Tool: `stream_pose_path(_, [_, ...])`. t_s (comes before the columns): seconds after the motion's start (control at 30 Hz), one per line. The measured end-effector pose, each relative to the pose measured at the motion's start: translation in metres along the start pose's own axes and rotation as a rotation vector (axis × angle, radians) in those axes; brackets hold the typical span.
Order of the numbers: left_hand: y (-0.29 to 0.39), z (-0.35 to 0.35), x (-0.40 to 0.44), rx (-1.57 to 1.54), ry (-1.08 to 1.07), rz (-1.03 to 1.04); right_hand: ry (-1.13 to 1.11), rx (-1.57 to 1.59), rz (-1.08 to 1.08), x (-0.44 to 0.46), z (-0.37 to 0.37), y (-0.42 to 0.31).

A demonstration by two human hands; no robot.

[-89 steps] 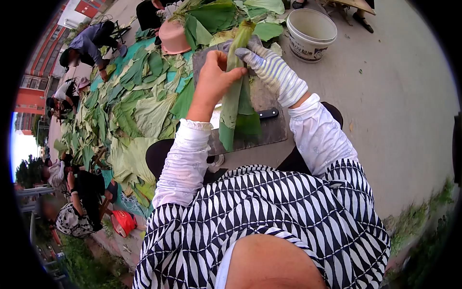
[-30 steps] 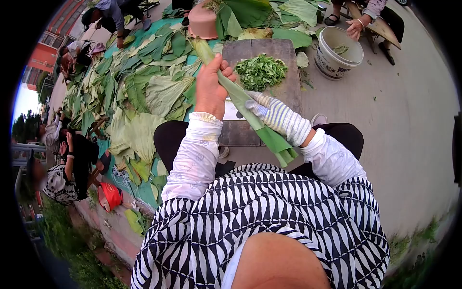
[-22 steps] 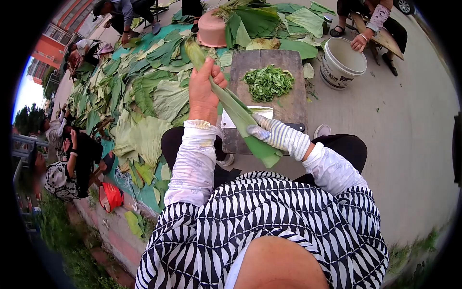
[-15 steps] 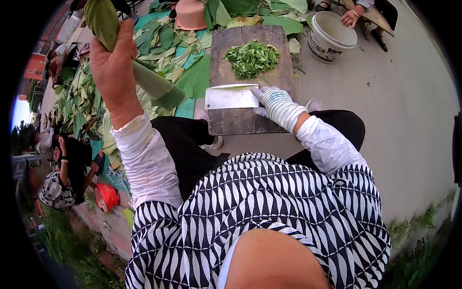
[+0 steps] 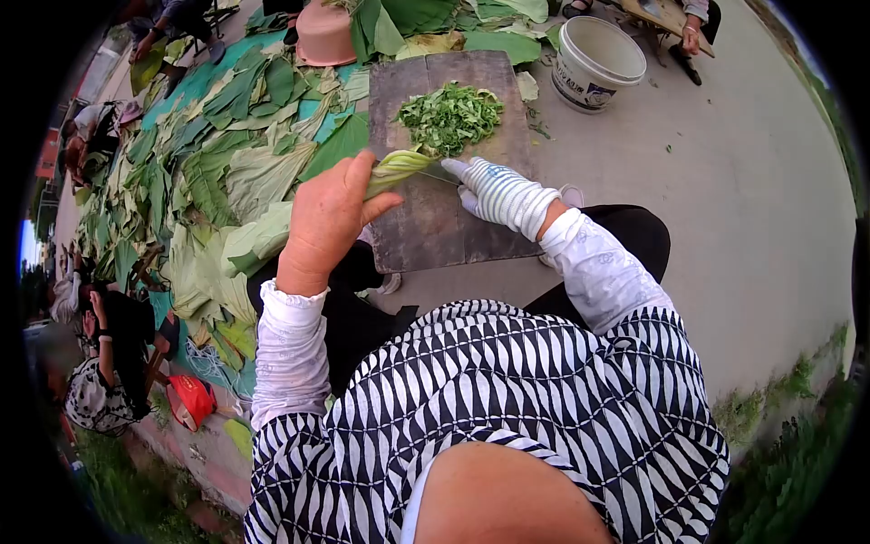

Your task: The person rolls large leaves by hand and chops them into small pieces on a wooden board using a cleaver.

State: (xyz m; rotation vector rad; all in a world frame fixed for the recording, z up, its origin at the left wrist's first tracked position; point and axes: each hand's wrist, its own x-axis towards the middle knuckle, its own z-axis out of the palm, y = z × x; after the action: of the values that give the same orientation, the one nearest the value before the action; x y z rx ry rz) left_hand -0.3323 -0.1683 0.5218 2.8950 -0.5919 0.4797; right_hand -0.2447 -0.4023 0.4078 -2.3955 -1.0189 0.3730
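Note:
My left hand (image 5: 328, 218), bare, is closed around a rolled bundle of large green leaves (image 5: 397, 170). The bundle's folded end points right over the wooden board (image 5: 435, 238), while its loose end hangs out behind the hand at lower left. My right hand (image 5: 509, 195), in a white striped glove, grips a cleaver (image 5: 440, 174). The blade is turned nearly edge-on, close to the bundle's end; whether they touch I cannot tell. A heap of chopped green leaves (image 5: 450, 120) lies on the far part of the board.
Large leaves (image 5: 240, 168) cover a green sheet at left. Behind the board stand a pink basin (image 5: 326, 34) and a white bucket (image 5: 594, 68). Another person's hand (image 5: 691, 41) is at a board at upper right. A red bag (image 5: 190, 401) lies lower left; other people sit at left.
My left hand has come down and right, bringing the raised leaf bundle to the board. The cleaver has turned from flat to nearly edge-on. The other person's hand has left the bucket rim.

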Motion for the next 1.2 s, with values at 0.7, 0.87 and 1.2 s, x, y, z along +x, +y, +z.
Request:
stream_pose_path(0.7, [0.019,0.177,-0.01,0.044,-0.049,-0.285,0.047,0.071,0.233,-0.004,-0.015,-0.019])
stream_pose_path(0.87, [0.025,0.184,-0.009,-0.05,0.05,-0.318,0.088,0.015,0.178,-0.031,-0.023,-0.043])
stream_pose_path(1.2, [0.023,0.18,-0.007,-0.188,0.117,-0.273,-0.058,-0.252,0.191,-0.058,-0.017,-0.05])
